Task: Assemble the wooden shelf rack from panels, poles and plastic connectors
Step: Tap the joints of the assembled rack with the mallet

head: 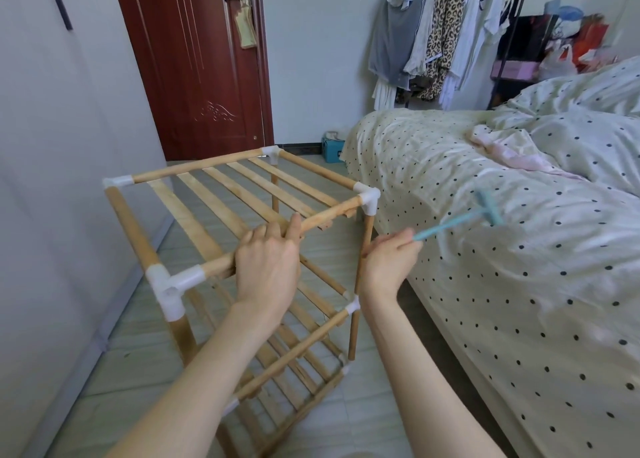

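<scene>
Head view, looking down. Wooden shelf rack (242, 194) upright on tiled floor (114, 364), between grey wall (52, 180) and bed (485, 250). Top tier: slatted panel (221, 194) framed by round poles, white plastic connectors at all four corners, nearest one (169, 284) at front left. Two lower slatted tiers visible beneath, partly hidden by forearms.

Left hand (268, 263): fingers curled over front top pole (329, 213), thumb raised against it, gripping near mid-length.

Right hand (389, 260): just beside right front upright pole (363, 267), pinching handle of small light-blue mallet (460, 222); mallet head raised over bed edge, blurred, so exact shape hard to confirm.

Background: dark red door (201, 66) shut, clothes (433, 32) hanging on rail, blue box (333, 149) on floor by bed corner.
</scene>
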Motion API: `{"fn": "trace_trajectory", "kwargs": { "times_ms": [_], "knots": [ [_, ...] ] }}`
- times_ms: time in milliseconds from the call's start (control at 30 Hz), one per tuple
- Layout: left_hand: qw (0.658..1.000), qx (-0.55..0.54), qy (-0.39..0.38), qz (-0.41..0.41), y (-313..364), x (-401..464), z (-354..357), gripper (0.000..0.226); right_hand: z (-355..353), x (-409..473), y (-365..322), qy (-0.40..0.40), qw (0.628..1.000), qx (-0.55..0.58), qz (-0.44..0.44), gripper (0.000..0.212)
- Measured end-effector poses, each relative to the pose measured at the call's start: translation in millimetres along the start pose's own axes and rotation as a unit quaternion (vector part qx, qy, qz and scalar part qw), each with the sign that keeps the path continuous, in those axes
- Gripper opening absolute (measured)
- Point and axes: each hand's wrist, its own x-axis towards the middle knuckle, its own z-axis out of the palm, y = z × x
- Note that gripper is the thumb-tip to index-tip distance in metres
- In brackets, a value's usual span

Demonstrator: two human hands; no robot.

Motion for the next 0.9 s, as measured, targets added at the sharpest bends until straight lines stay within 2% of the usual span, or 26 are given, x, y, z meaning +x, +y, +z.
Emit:
{"fn": "trace_trajectory", "kwargs": {
  "times_ms": [67,100,200,233,267,367,400,467,500,533,600,633,667,700,767,800,900],
  "knots": [
    [1.000,-0.009,-0.002,-0.002,-1,1,0,0.045,3,-9,17,-0.059,0.991,-0.119,0.015,0.030],
    [1.000,-0.015,-0.006,-0.004,-1,1,0,0.045,1,-11,23,-0.051,0.990,-0.129,0.008,0.030],
    [1.000,-0.024,-0.001,-0.008,-1,1,0,0.044,-5,-1,22,0.069,0.997,-0.033,-0.020,0.028],
    [1.000,-0.025,-0.001,-0.010,0,2,1,0.044,-6,2,21,0.083,0.996,-0.009,-0.021,0.027],
    [1.000,-0.025,-0.002,-0.012,1,3,2,0.044,-5,4,23,0.067,0.997,-0.019,-0.020,0.025],
    [1.000,-0.022,-0.006,-0.016,2,4,2,0.045,-5,-10,33,-0.046,0.991,-0.118,-0.038,0.024],
    [1.000,-0.020,-0.004,-0.016,3,4,3,0.046,-5,-9,36,-0.036,0.990,-0.125,-0.052,0.024],
    [1.000,-0.019,-0.001,-0.016,4,4,5,0.046,-8,-4,33,0.045,0.992,-0.089,-0.073,0.025],
    [1.000,-0.016,0.000,-0.013,4,4,6,0.046,-9,-3,31,0.053,0.994,-0.069,-0.065,0.025],
    [1.000,-0.013,0.001,-0.012,4,5,6,0.046,-7,-3,32,0.026,0.996,-0.065,-0.054,0.025],
    [1.000,-0.007,-0.001,-0.012,4,5,5,0.046,-2,-11,33,-0.091,0.986,-0.132,-0.038,0.024],
    [1.000,-0.008,-0.003,-0.014,5,4,4,0.046,-2,-17,32,-0.123,0.980,-0.152,-0.048,0.024],
    [1.000,-0.007,-0.002,-0.015,5,4,4,0.046,-1,-16,34,-0.118,0.978,-0.160,-0.067,0.024],
    [1.000,-0.007,-0.001,-0.016,5,4,4,0.046,-2,-15,33,-0.079,0.984,-0.141,-0.078,0.024],
    [1.000,-0.005,-0.007,-0.009,5,5,3,0.046,-4,-11,28,-0.023,0.996,-0.075,-0.050,0.022],
    [1.000,-0.004,-0.010,-0.006,5,6,2,0.046,-5,-9,28,-0.046,0.997,-0.059,-0.019,0.021],
    [0.999,-0.010,-0.044,-0.004,5,6,-4,0.047,-7,-12,24,-0.190,0.978,-0.080,0.040,0.021]
  ]
}}
